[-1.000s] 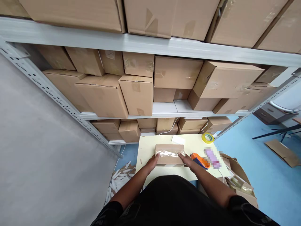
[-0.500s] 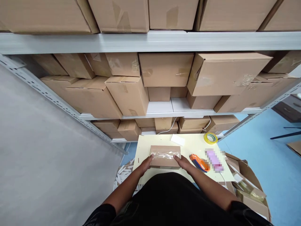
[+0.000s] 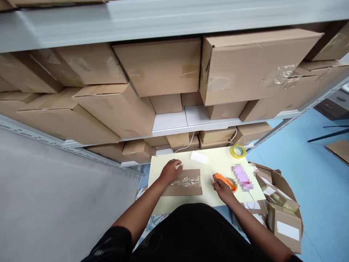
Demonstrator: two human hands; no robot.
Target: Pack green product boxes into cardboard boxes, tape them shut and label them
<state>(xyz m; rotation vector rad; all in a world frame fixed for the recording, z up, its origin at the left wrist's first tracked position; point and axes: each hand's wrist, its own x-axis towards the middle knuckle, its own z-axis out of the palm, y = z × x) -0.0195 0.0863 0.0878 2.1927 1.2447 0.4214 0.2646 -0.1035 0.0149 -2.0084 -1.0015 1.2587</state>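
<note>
A small cardboard box (image 3: 188,190) with clear tape across its top lies on the pale tabletop in front of me. My left hand (image 3: 170,171) is at the box's far left corner, fingers loosely bent and apart, not gripping it. On the right, my right hand (image 3: 222,190) has its fingers closed around the near side of an orange tape dispenser (image 3: 225,180). The hand hides the dispenser's near part, and a tape roll shows in its body.
On the pale table (image 3: 211,156) are a white card (image 3: 199,157), a yellow tape roll (image 3: 238,151) and a blurred pink item (image 3: 241,177) with a cable. Shelves of cardboard boxes (image 3: 163,69) rise ahead. A large carton (image 3: 291,193) holding packed boxes stands right of the table.
Both hands have left the box's sides. My left hand moved to its far left corner, my right hand moved right onto the tape dispenser. The box lies turned slightly, and the view has shifted.
</note>
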